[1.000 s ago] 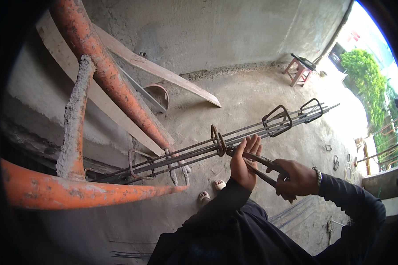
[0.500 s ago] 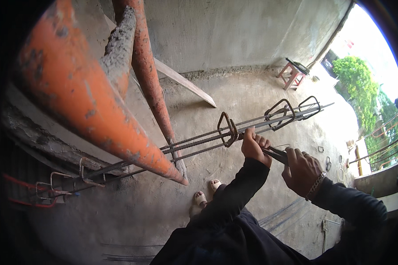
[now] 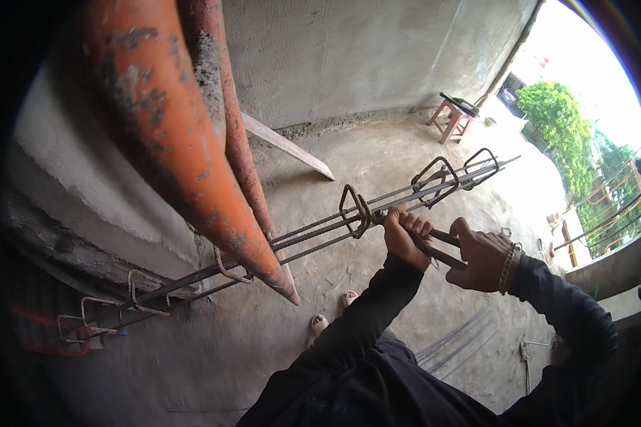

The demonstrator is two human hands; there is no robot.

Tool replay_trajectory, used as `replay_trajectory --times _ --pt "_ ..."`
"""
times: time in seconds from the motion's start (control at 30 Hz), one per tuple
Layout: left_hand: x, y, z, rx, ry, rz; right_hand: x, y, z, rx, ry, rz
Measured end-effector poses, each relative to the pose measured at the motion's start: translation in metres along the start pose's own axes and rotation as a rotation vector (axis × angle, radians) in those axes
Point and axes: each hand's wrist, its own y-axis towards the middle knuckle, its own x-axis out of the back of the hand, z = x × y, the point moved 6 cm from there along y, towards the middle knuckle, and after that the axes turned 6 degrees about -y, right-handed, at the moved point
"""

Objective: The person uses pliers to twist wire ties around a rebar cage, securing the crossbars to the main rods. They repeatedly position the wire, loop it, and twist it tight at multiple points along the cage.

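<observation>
Pincers (image 3: 441, 255) with two long dark handles are held in both hands, their head just beside a pair of bent steel stirrups (image 3: 365, 217) on a long rebar cage (image 3: 317, 232). Left hand (image 3: 406, 238) is wrapped tightly around the tool near its head, fingers curled over the top. Right hand (image 3: 483, 257) is closed around the far ends of the handles, which stand apart from each other between the two grips. Whether the tool's jaws meet cannot be told, as the left hand partly covers them.

The cage slants across the view from the lower left to the upper right, its ribbed bars passing behind a scuffed orange scaffold tube (image 3: 171, 135). More stirrups sit around the bars toward both ends. A chain bracelet (image 3: 507, 267) circles the right wrist, and dark sleeves cover both forearms.

Beyond the cage, a plank (image 3: 288, 146) slopes down to the concrete floor (image 3: 384, 156), and a red stool (image 3: 450, 122) with something dark on its seat stands near the grey wall (image 3: 356, 57). Loose thin rods (image 3: 457, 343) lie on the floor to the right of the person's sandalled feet.
</observation>
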Motion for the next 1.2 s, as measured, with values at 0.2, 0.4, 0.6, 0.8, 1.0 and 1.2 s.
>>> replay_trajectory --times 0.2,0.4,0.6,0.8,1.0,1.2 --pt "-0.011 0.005 0.002 -0.041 -0.008 -0.113 0.003 0.007 0.024 0.079 -0.786 -0.523" --pt "0.006 0.003 0.003 -0.029 0.077 -0.191 -0.006 0.045 -0.028 0.009 0.466 0.588" --pt "0.0 0.019 0.003 -0.03 -0.142 -0.008 0.03 0.032 -0.017 0.143 -0.286 -0.026" --pt "-0.02 0.017 0.002 -0.053 -0.207 0.119 0.032 0.031 0.007 0.249 -0.752 -0.707" --pt "-0.004 -0.027 0.016 -0.043 0.3 0.247 0.09 0.105 -0.002 0.75 -0.882 -0.782" --pt "-0.017 -0.089 -0.063 -1.512 2.179 0.711 0.129 0.189 0.045 1.14 -1.086 -0.471"
